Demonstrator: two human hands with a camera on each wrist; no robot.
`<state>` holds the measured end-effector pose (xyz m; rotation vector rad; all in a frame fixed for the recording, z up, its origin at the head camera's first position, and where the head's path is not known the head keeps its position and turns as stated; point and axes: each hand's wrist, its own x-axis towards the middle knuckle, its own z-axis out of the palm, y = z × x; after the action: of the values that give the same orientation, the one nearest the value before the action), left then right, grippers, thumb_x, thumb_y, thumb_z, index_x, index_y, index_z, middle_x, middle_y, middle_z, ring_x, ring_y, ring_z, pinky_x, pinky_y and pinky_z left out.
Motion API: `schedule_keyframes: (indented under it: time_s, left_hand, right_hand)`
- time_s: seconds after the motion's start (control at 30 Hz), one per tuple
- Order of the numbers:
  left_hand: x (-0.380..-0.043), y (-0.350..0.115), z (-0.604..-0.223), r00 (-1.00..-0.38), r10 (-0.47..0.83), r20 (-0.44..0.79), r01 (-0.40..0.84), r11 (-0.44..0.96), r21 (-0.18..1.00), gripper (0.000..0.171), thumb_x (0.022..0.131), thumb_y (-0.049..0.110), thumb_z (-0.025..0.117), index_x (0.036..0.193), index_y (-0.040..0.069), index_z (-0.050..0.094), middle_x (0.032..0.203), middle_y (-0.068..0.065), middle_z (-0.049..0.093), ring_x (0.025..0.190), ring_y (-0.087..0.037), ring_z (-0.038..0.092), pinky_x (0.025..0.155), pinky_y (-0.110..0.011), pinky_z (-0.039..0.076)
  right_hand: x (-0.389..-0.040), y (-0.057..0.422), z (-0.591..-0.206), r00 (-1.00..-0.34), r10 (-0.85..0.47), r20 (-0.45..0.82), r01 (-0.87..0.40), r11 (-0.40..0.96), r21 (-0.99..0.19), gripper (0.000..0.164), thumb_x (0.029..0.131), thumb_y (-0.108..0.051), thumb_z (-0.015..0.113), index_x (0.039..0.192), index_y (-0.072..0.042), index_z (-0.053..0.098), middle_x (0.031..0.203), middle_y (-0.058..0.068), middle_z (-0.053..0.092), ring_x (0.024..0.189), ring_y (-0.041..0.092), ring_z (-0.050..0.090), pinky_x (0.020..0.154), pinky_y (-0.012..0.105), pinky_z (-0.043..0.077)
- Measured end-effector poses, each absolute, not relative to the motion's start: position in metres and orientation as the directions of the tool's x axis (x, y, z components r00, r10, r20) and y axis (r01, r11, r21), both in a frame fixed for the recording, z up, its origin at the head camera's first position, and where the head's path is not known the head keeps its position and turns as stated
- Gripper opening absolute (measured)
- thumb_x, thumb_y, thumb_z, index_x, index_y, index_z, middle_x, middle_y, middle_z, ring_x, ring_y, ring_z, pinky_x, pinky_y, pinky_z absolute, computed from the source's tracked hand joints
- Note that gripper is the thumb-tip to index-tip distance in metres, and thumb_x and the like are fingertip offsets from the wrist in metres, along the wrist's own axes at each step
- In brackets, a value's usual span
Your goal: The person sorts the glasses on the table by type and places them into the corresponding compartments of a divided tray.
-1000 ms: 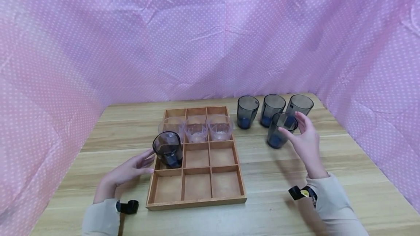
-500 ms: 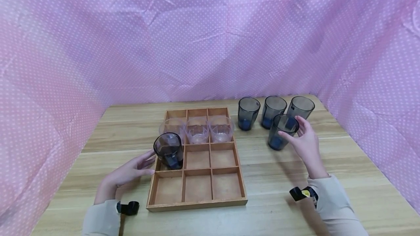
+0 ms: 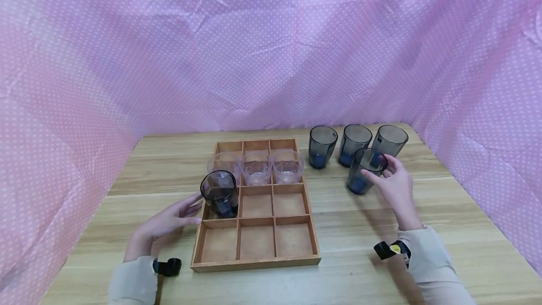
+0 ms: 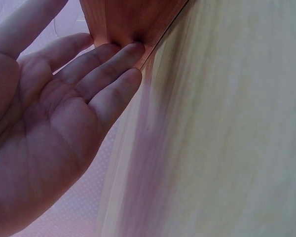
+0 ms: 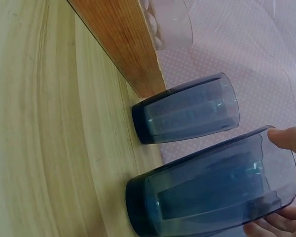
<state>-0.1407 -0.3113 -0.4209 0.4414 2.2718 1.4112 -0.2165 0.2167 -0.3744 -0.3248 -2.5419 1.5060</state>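
In the head view a wooden tray (image 3: 256, 264) with square compartments lies on the table. My left hand (image 3: 171, 219) rests at its left side; in the left wrist view the fingertips touch the tray's outer wall (image 4: 133, 19). A smoky dark glass (image 3: 220, 194) stands inside the middle row's left compartment, near those fingers. Over on the right, my right hand (image 3: 394, 192) holds another dark glass (image 3: 359, 175) near its rim, thumb on one side and fingers on the other. The right wrist view shows this glass (image 5: 212, 187) upright, its base at or just over the table.
Three dark glasses stand behind the held one: a left one (image 3: 322, 147), a middle one (image 3: 354, 145) and a right one (image 3: 390, 139). Clear cups (image 3: 257, 171) fill a row across the tray's back part. Pink dotted cloth (image 3: 271, 51) hangs behind the wooden tabletop (image 3: 347, 258).
Almost nothing differs. The whole scene shifts slightly in the head view; both hands, the held glass and the tray keep their places relative to one another.
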Motion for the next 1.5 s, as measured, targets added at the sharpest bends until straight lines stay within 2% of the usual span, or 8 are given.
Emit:
schedule_keyframes:
  time_s: [0.17,0.37,0.53,0.63,1.0,1.13,1.37,1.5]
  left_hand:
    - [-0.142,-0.311,-0.422,-0.857,0.482,-0.182,0.035,0.407,0.913,0.082,0.096,0.020,0.059,0.153,-0.003,0.006,0.159,-0.030,0.002,0.143,-0.053,0.013,0.103,-0.008,0.034]
    - [-0.142,-0.312,-0.422,-0.856,0.479,-0.193,0.037,0.429,0.903,0.082,0.096,0.022,0.059,0.154,-0.003,0.007,0.159,-0.029,0.004,0.143,-0.052,0.015,0.114,-0.039,0.032]
    - [-0.142,-0.312,-0.424,-0.859,0.477,-0.188,0.029,0.411,0.911,0.082,0.095,0.021,0.060,0.154,-0.003,0.007,0.159,-0.029,0.003,0.143,-0.052,0.015,0.104,-0.010,0.034]
    - [-0.142,-0.312,-0.424,-0.861,0.474,-0.183,0.030,0.408,0.912,0.083,0.095,0.020,0.060,0.154,-0.003,0.007,0.159,-0.029,0.004,0.143,-0.053,0.015,0.101,-0.005,0.032]
    - [-0.141,-0.312,-0.422,-0.862,0.470,-0.189,0.042,0.438,0.898,0.082,0.096,0.022,0.059,0.153,-0.003,0.007,0.159,-0.030,0.006,0.142,-0.053,0.018,0.114,-0.035,0.034]
    - [-0.141,-0.312,-0.421,-0.864,0.465,-0.192,0.040,0.444,0.895,0.082,0.096,0.022,0.059,0.154,-0.003,0.007,0.159,-0.030,0.006,0.142,-0.052,0.018,0.113,-0.050,0.029]
    - [-0.141,-0.311,-0.421,-0.864,0.461,-0.201,0.027,0.442,0.896,0.082,0.096,0.024,0.060,0.154,-0.002,0.008,0.160,-0.028,0.006,0.143,-0.051,0.018,0.112,-0.055,0.026]
    - [-0.141,-0.311,-0.422,-0.860,0.471,-0.194,0.033,0.432,0.901,0.082,0.096,0.022,0.059,0.153,-0.004,0.007,0.159,-0.029,0.004,0.143,-0.052,0.017,0.112,-0.053,0.027]
  right_hand:
    - [-0.218,0.215,-0.374,-0.955,0.297,0.028,0.121,0.473,-0.872,0.084,0.078,-0.021,0.081,0.147,0.000,0.036,0.144,0.026,0.046,0.131,0.039,0.050,0.109,0.045,0.042]
    - [-0.216,0.212,-0.378,-0.943,0.329,0.049,0.121,0.478,-0.870,0.081,0.076,-0.024,0.082,0.142,0.000,0.042,0.141,0.023,0.052,0.130,0.035,0.052,0.108,0.046,0.043]
    - [-0.213,0.206,-0.380,-0.932,0.352,0.084,0.110,0.497,-0.861,0.074,0.076,-0.025,0.082,0.137,-0.001,0.048,0.136,0.021,0.057,0.124,0.032,0.056,0.104,0.039,0.047]
    - [-0.210,0.202,-0.380,-0.929,0.357,0.097,0.104,0.505,-0.857,0.071,0.076,-0.025,0.082,0.135,-0.002,0.050,0.134,0.018,0.059,0.124,0.029,0.057,0.103,0.038,0.048]
    - [-0.199,0.186,-0.375,-0.949,0.307,0.066,0.095,0.481,-0.872,0.072,0.077,-0.021,0.081,0.137,0.000,0.048,0.136,0.025,0.055,0.125,0.038,0.055,0.103,0.047,0.046]
    - [-0.196,0.178,-0.373,-0.953,0.293,0.081,0.075,0.487,-0.870,0.068,0.076,-0.021,0.081,0.134,-0.002,0.050,0.133,0.018,0.058,0.127,0.030,0.054,0.103,0.044,0.047]
    - [-0.187,0.166,-0.363,-0.954,0.270,0.130,0.020,0.490,-0.872,0.064,0.075,-0.017,0.082,0.131,-0.003,0.053,0.129,0.012,0.062,0.125,0.023,0.053,0.081,0.000,0.042]
    - [-0.182,0.159,-0.355,-0.959,0.238,0.152,-0.022,0.477,-0.879,0.064,0.075,-0.016,0.082,0.131,-0.003,0.053,0.128,0.011,0.062,0.124,0.021,0.052,0.076,-0.004,0.036]
